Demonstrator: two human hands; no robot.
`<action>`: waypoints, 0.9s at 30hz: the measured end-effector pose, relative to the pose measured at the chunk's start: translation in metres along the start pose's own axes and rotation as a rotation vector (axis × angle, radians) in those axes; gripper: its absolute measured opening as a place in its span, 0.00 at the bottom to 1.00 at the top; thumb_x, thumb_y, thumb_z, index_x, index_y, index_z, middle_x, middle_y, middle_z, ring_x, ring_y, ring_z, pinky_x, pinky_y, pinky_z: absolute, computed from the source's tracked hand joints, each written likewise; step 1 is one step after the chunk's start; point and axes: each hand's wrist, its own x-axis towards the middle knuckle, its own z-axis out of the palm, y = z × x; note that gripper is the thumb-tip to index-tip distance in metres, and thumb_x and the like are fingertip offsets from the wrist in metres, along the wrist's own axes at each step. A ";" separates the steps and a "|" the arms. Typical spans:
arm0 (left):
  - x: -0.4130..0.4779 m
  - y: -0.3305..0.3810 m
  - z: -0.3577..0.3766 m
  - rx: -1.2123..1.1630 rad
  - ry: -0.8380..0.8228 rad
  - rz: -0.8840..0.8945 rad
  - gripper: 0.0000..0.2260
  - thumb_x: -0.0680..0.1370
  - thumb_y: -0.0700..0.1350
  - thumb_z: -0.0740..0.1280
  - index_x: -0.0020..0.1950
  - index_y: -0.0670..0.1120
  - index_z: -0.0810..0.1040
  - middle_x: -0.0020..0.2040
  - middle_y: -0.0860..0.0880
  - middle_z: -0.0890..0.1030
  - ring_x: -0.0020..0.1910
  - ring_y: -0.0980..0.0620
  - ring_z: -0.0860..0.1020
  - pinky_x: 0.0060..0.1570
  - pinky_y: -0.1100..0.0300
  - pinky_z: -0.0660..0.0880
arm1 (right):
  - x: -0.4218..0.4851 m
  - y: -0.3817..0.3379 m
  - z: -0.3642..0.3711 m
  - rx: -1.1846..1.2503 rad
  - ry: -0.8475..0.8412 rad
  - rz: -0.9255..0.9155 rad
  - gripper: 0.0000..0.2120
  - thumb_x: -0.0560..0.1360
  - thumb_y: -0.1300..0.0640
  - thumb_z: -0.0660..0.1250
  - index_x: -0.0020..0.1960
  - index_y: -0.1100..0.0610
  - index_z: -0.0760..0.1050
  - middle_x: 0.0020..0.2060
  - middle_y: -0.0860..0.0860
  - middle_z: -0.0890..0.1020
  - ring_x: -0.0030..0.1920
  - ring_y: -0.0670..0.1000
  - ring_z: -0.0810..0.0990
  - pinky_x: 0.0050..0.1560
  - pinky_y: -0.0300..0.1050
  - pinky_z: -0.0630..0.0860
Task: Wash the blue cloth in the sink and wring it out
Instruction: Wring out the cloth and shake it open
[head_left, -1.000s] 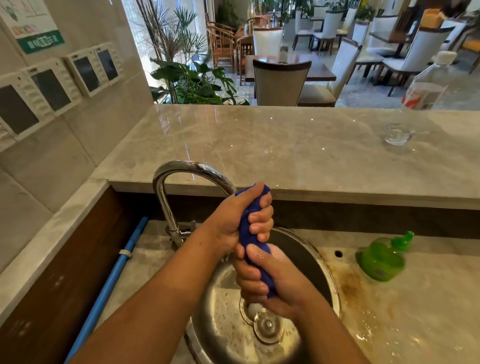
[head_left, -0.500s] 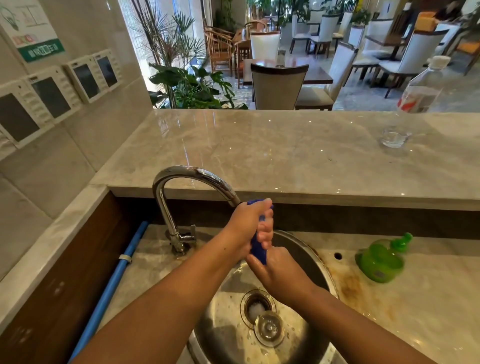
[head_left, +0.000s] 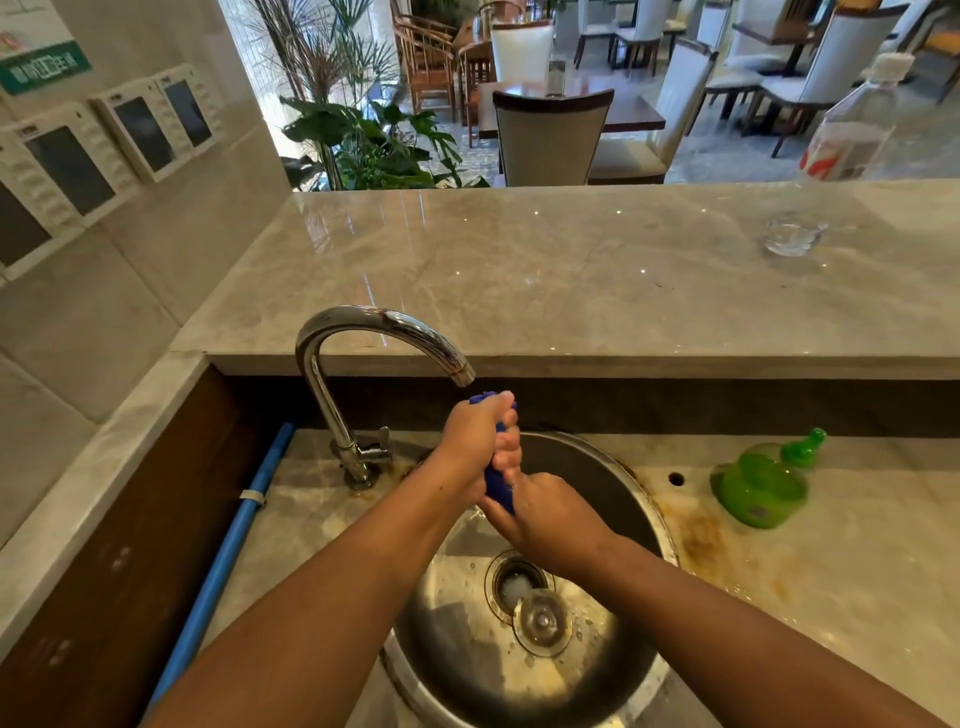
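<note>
Steel sink (head_left: 602, 470): strainer (head_left: 542, 619) inside | blue cloth (head_left: 500, 489): left hand (head_left: 475, 436), right hand (head_left: 545, 513) grip

blue cloth (head_left: 500, 486) bunched upright over sink (head_left: 613, 470).

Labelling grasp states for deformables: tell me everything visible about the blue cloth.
The blue cloth is deep blue soft fabric, twisted into a tight, roughly upright roll. Most of it is hidden. The left hand grips its upper part, fingers curled round it, with a tuft poking out above. The right hand grips its lower part. A short stretch shows between them. It is held over the steel sink, just below the faucet spout.
</note>
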 end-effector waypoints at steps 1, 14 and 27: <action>0.000 0.000 0.000 0.005 0.008 -0.003 0.18 0.82 0.48 0.60 0.32 0.48 0.71 0.24 0.52 0.67 0.21 0.54 0.65 0.23 0.61 0.65 | 0.000 0.000 0.000 -0.020 0.001 -0.001 0.18 0.83 0.42 0.54 0.57 0.55 0.73 0.40 0.51 0.82 0.38 0.48 0.80 0.41 0.43 0.78; -0.012 0.006 0.002 -0.032 0.021 0.020 0.18 0.82 0.49 0.61 0.32 0.47 0.72 0.24 0.51 0.66 0.22 0.53 0.65 0.25 0.60 0.65 | -0.004 -0.004 -0.004 0.044 0.022 0.008 0.15 0.82 0.43 0.56 0.54 0.53 0.73 0.38 0.49 0.80 0.36 0.46 0.79 0.40 0.44 0.78; -0.054 0.001 -0.016 -0.590 -0.211 0.034 0.13 0.78 0.53 0.65 0.44 0.43 0.76 0.34 0.46 0.74 0.35 0.49 0.75 0.44 0.54 0.73 | -0.059 -0.040 -0.043 0.559 0.110 0.188 0.22 0.70 0.43 0.74 0.60 0.44 0.71 0.50 0.44 0.81 0.45 0.43 0.83 0.43 0.38 0.81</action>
